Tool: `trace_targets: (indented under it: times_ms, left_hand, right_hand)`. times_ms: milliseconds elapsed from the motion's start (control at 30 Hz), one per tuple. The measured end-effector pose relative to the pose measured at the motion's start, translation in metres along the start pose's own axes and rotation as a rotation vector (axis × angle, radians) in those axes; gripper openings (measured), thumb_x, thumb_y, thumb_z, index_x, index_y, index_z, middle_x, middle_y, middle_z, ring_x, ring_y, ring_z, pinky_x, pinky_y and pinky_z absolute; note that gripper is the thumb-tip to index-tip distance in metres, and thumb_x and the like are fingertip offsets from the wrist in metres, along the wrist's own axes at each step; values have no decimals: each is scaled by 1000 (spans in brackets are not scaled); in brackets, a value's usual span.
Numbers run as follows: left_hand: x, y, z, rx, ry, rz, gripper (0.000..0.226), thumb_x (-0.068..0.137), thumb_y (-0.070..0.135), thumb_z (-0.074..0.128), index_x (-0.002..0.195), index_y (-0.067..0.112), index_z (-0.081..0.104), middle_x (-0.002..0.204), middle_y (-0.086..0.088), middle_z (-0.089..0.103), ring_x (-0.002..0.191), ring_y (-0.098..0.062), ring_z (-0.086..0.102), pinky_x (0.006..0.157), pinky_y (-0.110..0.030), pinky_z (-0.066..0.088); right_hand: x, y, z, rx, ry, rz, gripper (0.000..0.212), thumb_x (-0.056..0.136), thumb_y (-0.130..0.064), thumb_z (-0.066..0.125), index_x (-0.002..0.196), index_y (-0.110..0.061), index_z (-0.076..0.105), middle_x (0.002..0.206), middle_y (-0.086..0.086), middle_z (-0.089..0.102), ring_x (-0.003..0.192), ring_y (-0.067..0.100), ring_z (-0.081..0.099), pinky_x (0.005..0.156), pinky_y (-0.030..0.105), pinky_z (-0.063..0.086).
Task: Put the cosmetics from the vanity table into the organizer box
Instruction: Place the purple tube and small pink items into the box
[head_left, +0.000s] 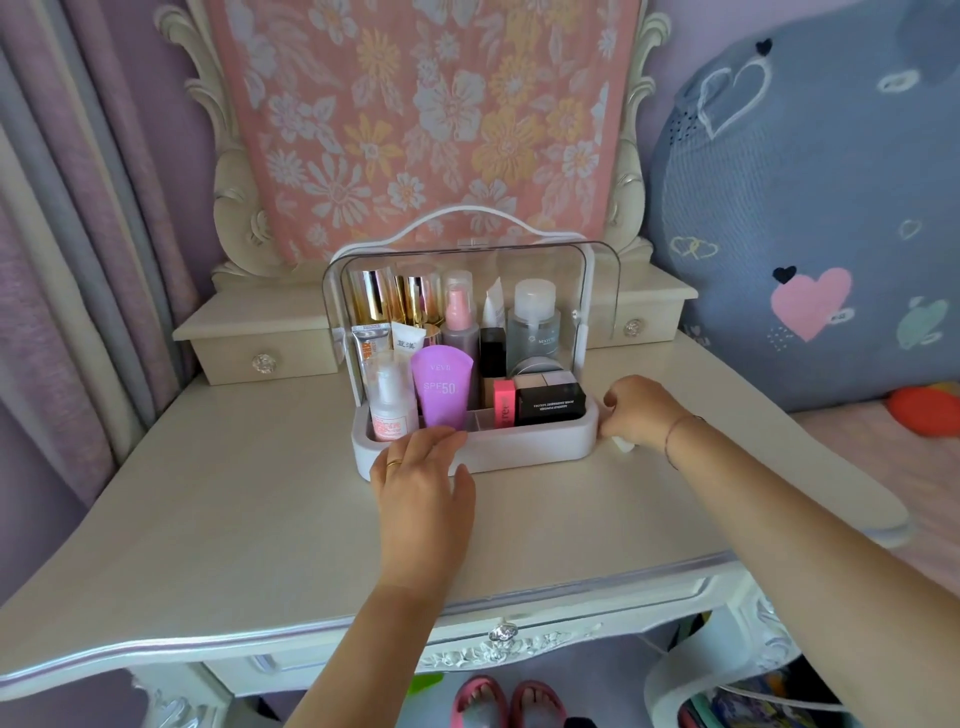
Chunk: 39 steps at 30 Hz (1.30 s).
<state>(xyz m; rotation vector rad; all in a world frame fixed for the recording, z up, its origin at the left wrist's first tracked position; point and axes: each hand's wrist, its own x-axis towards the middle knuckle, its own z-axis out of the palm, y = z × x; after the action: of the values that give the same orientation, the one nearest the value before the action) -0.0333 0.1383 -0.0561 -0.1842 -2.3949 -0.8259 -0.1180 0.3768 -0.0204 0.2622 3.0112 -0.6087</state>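
Mid-frame, the white organizer box stands packed with bottles and a purple SPF50 tube, clear lid raised. The left hand lies spread on its front rim; the right hand curls against its right end. The vanity table lies bare around.

Left hand flat, fingers extended, right hand curled

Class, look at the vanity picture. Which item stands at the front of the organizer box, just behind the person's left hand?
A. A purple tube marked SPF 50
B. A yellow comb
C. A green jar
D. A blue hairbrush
A: the purple tube marked SPF 50 stands upright in the front row of the organizer box, right behind the left hand resting at the box's front rim.
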Motion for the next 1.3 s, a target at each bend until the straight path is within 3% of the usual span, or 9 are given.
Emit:
trace_targets:
  times_ms: [100,167,333,500,567,633,767,967,1300]
  left_hand:
    - [0,0,0,-8,-3,-9,37,67,-2,67,101,13,69,105,-2,67,100,-28,57,89,-33,29]
    - [1,0,1,-14,-4,-12,38,67,-2,68,101,14,69,105,-2,67,101,-28,57,90,-34,30]
    - [1,-2,2,-28,9,-21,37,67,-1,68,101,15,70,104,-1,67,100,-27,57,90,-34,30]
    - [2,-2,2,-37,13,-22,35,69,0,67,100,16,70,103,0,67,99,-26,57,89,-33,29]
    - [2,-2,2,-40,10,-24,35,69,-1,67,100,15,70,104,0,67,98,-27,57,89,-34,30]
    - [1,-1,1,-44,7,-25,35,68,-1,67,100,14,70,104,-1,67,98,-28,58,89,-36,33]
    - [-1,1,-2,-60,5,-26,36,67,-2,66,99,14,70,104,-2,67,98,-28,58,88,-36,33]
    - [-1,2,-3,-74,2,-42,37,67,-3,66,99,14,71,104,-2,67,99,-27,57,89,-38,34]
    - [1,1,-2,-86,12,-43,38,66,-3,66,99,16,71,103,-2,67,97,-26,58,88,-37,33]
  right_hand:
    - [-3,-2,-1,-45,-8,30,16,80,-10,58,65,-5,56,59,10,52,63,26,53,48,22,35]
    - [-16,5,-5,-14,7,26,28,82,-10,55,55,-13,48,59,13,52,61,27,52,49,24,33]
    - [-70,31,-14,312,223,-9,19,78,-10,60,64,-15,48,56,1,50,51,16,46,49,27,29]
    - [-103,-13,-21,716,87,-290,4,86,-4,59,90,-4,57,58,1,61,51,17,54,46,30,42]
    - [-100,-44,-25,783,70,-405,14,92,-15,57,92,-1,60,67,3,65,57,14,61,47,26,48]
    - [-89,-72,-28,759,111,-462,23,93,-21,56,94,0,63,72,5,67,60,10,63,50,23,52]
    - [-60,-108,-33,648,196,-531,9,90,-13,59,96,-6,58,79,6,65,71,17,65,63,35,60]
    - [-30,-120,-27,407,254,-502,22,86,-15,63,105,-8,53,97,11,67,90,28,65,83,49,54]
    - [-20,-118,-9,226,294,-440,17,83,-19,66,84,-5,58,86,12,65,80,29,61,71,39,49]
